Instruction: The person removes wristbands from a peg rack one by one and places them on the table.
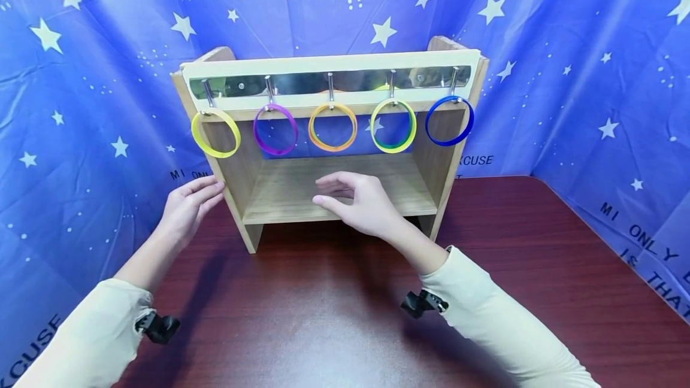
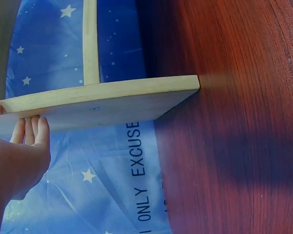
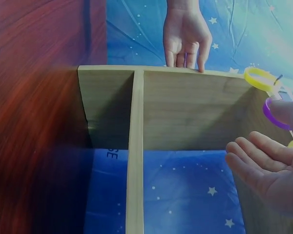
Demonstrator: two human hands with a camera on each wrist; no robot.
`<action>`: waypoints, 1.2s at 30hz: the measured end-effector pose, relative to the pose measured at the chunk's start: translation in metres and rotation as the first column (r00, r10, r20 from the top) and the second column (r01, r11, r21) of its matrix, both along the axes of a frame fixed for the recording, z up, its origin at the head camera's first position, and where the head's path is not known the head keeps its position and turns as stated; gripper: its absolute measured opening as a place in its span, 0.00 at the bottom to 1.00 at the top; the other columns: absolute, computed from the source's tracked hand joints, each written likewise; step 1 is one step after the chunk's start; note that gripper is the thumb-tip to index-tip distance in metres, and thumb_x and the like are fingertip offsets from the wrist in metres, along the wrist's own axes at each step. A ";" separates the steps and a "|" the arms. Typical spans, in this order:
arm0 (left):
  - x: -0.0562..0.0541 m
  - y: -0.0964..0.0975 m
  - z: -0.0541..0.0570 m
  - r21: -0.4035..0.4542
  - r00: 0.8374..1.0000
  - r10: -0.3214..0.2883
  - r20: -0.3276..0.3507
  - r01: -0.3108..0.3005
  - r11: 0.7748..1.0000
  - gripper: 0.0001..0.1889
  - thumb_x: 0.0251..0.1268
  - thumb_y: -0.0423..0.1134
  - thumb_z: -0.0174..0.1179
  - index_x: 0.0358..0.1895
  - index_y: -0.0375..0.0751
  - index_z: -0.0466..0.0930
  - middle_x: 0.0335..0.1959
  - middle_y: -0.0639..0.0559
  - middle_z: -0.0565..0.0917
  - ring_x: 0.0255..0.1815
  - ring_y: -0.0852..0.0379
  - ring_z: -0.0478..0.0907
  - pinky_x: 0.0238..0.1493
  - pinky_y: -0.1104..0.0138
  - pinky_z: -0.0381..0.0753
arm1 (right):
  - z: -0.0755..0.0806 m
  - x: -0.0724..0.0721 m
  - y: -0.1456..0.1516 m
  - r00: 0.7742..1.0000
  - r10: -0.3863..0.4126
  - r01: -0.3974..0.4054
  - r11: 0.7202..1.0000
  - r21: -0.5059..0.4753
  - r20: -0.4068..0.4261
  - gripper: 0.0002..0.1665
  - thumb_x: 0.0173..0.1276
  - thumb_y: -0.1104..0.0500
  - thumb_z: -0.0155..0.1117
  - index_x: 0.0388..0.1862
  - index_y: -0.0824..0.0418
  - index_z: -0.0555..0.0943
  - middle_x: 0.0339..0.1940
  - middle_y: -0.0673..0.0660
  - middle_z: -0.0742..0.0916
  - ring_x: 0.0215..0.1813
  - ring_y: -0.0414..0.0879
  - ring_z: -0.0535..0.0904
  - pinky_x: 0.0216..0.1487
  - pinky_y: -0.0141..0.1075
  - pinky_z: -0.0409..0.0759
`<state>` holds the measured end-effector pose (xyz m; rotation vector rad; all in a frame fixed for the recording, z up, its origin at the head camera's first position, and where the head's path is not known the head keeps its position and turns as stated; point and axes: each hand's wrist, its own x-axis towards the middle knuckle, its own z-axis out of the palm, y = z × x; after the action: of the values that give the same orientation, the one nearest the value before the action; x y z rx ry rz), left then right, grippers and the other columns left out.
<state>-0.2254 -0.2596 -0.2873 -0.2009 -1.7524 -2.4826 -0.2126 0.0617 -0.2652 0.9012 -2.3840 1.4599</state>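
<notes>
My left hand (image 1: 185,208) touches the left side panel of a wooden rack (image 1: 339,205). In the left wrist view, its fingertips (image 2: 33,122) rest on the panel's outer face and the thumb lies at the front edge. The right hand (image 1: 358,202) hovers before the rack's shelf, fingers loosely bent, thumb apart, holding nothing. Along the rack's upper bar, rings hang from metal hooks: a yellow ring (image 1: 235,127), a purple ring (image 1: 256,136), an orange ring (image 1: 354,136), a yellow-and-green ring (image 1: 413,130) and a blue ring (image 1: 471,121).
The rack stands on a dark red wooden table (image 1: 323,316). Behind it and at both sides hangs a blue star-patterned cloth (image 1: 312,5). A shiny strip (image 1: 361,81) runs along the bar behind the hooks. Black camera mounts sit at both sleeve cuffs.
</notes>
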 end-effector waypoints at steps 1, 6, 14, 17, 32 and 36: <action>0.000 0.000 0.000 0.003 1.000 -0.001 -0.001 0.001 1.000 0.11 0.63 0.23 0.56 0.35 0.44 0.82 0.34 0.57 0.85 0.38 0.67 0.84 0.46 0.77 0.85 | 0.000 0.000 -0.002 1.000 0.001 -0.001 1.000 -0.001 0.004 0.16 0.62 0.58 0.70 0.47 0.63 0.83 0.44 0.57 0.89 0.47 0.45 0.87 0.54 0.30 0.84; -0.001 0.001 0.000 0.007 1.000 -0.003 -0.007 0.003 1.000 0.11 0.63 0.23 0.56 0.35 0.44 0.82 0.34 0.56 0.85 0.38 0.67 0.84 0.45 0.77 0.85 | -0.001 -0.001 -0.010 1.000 0.017 -0.017 1.000 -0.005 -0.001 0.16 0.62 0.58 0.70 0.47 0.63 0.83 0.44 0.58 0.89 0.46 0.45 0.87 0.55 0.32 0.84; -0.002 0.002 -0.002 0.014 1.000 0.001 -0.019 -0.001 1.000 0.11 0.63 0.23 0.55 0.35 0.43 0.83 0.34 0.56 0.85 0.38 0.66 0.84 0.45 0.76 0.85 | 0.002 0.002 -0.022 0.999 0.043 -0.043 0.999 -0.005 -0.001 0.16 0.62 0.57 0.69 0.48 0.62 0.82 0.43 0.57 0.90 0.47 0.45 0.87 0.56 0.32 0.84; -0.003 0.002 -0.003 0.017 1.000 0.001 -0.014 0.000 1.000 0.11 0.64 0.23 0.55 0.35 0.43 0.82 0.34 0.56 0.85 0.38 0.66 0.84 0.45 0.76 0.85 | 0.002 0.003 -0.025 0.999 0.050 -0.050 0.999 -0.006 -0.001 0.16 0.62 0.57 0.70 0.48 0.62 0.82 0.42 0.57 0.90 0.47 0.44 0.87 0.55 0.31 0.84; -0.003 0.000 -0.004 0.039 1.000 0.011 -0.010 -0.010 0.999 0.12 0.64 0.22 0.54 0.34 0.42 0.82 0.34 0.56 0.85 0.37 0.65 0.84 0.44 0.76 0.85 | 0.010 0.006 -0.042 0.997 0.075 -0.077 0.996 -0.043 -0.032 0.17 0.61 0.57 0.70 0.48 0.62 0.82 0.42 0.57 0.90 0.46 0.43 0.87 0.53 0.24 0.83; -0.003 0.000 -0.004 0.042 1.000 0.002 -0.011 -0.001 0.999 0.12 0.64 0.22 0.53 0.34 0.42 0.82 0.34 0.56 0.85 0.38 0.65 0.84 0.45 0.76 0.85 | 0.014 0.008 -0.048 0.996 0.083 -0.085 0.995 -0.050 -0.035 0.17 0.62 0.57 0.70 0.48 0.62 0.82 0.41 0.57 0.90 0.46 0.42 0.87 0.53 0.24 0.82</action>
<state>-0.2280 -0.2594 -0.2911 -0.2096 -1.6941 -2.5096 -0.2044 0.0141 -0.2510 1.0170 -2.2997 1.5167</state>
